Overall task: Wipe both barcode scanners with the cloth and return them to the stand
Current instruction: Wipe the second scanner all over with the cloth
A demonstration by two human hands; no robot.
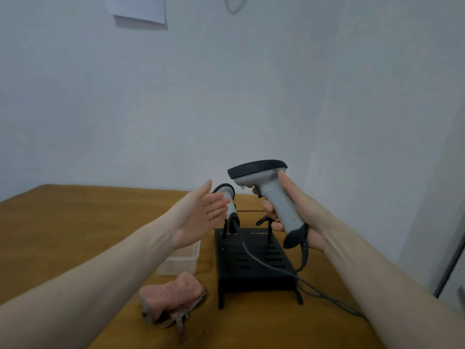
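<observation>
Our right hand [292, 212] wraps its fingers [268, 206] around one scanner [270, 190], lifted above the stand [251, 263]. Our left hand [198, 215], fingers straight, reaches beside the second scanner [229, 200], docked there. The cloth [172, 301] lies on the desk [75, 222].

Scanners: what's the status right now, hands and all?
Right hand grips one scanner by its handle, lifted off the stand. Left hand open beside second scanner, seated in stand. Cloth untouched on table. Nothing in the way.
</observation>
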